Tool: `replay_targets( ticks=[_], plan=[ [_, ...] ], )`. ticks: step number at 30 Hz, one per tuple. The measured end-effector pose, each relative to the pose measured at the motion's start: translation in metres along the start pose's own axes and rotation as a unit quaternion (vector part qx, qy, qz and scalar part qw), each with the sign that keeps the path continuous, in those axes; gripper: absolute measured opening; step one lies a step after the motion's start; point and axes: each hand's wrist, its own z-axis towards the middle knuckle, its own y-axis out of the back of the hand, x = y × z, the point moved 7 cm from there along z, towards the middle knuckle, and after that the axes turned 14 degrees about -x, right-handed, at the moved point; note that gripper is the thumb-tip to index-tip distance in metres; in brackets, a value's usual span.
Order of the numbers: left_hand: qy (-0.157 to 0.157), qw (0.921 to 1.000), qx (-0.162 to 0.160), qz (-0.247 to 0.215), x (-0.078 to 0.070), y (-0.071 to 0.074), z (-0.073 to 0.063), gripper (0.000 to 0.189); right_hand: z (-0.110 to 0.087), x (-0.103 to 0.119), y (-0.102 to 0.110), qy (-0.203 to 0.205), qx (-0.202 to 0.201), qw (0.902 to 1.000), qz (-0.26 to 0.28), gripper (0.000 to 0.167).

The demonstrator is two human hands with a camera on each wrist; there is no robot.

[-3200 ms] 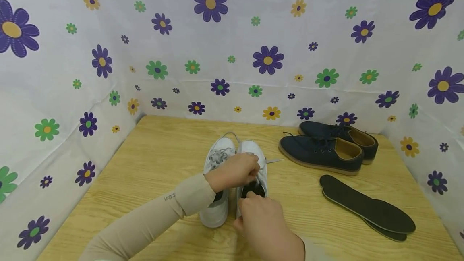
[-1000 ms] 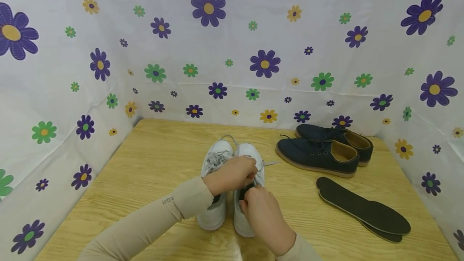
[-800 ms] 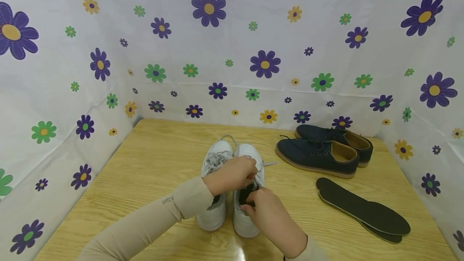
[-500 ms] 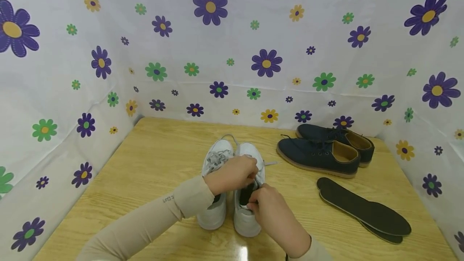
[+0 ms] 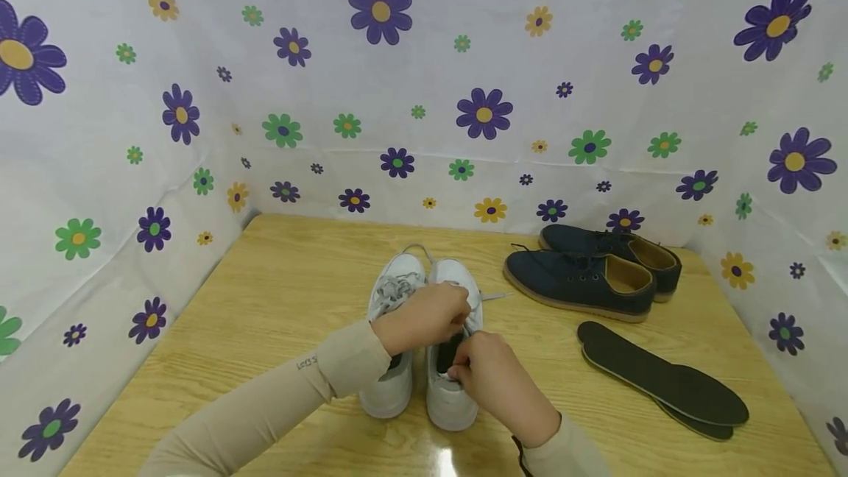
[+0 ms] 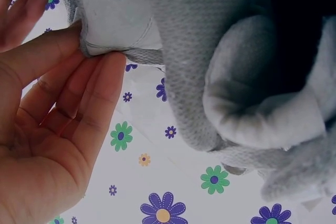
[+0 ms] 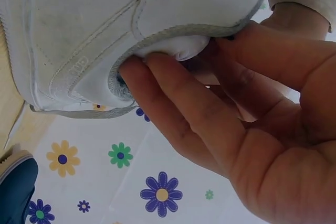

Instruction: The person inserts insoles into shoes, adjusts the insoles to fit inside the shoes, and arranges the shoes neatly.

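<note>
Left fingers [image 6: 107,77] pinch the white shoe [image 5: 453,409], right fingers [image 7: 178,85] its heel rim [image 7: 157,36], seemingly settling the insole [image 5: 448,354] between; next calls for smoothing.

Navy lace-up shoes [image 5: 573,284] (tan inside) stand, one partly behind the other, right of centre on a wood-grain tabletop [image 5: 298,278]; white cloth [image 5: 424,61] printed with purple, green and yellow flowers fills the top.

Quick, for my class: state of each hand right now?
Left hand: closed, holding the right white sneaker at its opening's front.
Right hand: closed, holding that sneaker's collar.
</note>
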Motion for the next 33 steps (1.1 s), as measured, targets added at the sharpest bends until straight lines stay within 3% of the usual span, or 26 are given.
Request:
replay_targets(
  ticks=[11,20,25,29,33],
  plan=[
    [0.010,0.9993,0.002,-0.036,0.000,0.001,-0.003,0.028,0.008,-0.004,-0.012,0.011,0.034,0.9994,0.003,0.017],
    [0.004,0.9993,0.004,-0.037,-0.001,0.003,0.000,0.026,0.015,-0.001,-0.021,0.042,0.026,0.9978,-0.043,0.046],
    [-0.007,0.9993,-0.001,-0.037,-0.001,0.002,0.001,0.024,0.018,-0.002,-0.025,0.047,0.085,0.9945,-0.039,0.047],
    [-0.005,0.9990,0.001,-0.045,0.000,0.002,0.001,0.023,0.019,-0.005,-0.027,0.051,0.152,0.9867,-0.027,0.050],
    [0.000,0.9984,0.006,-0.056,0.003,0.004,0.000,0.026,0.015,-0.003,-0.027,0.049,0.195,0.9794,-0.013,0.051]
  ],
)
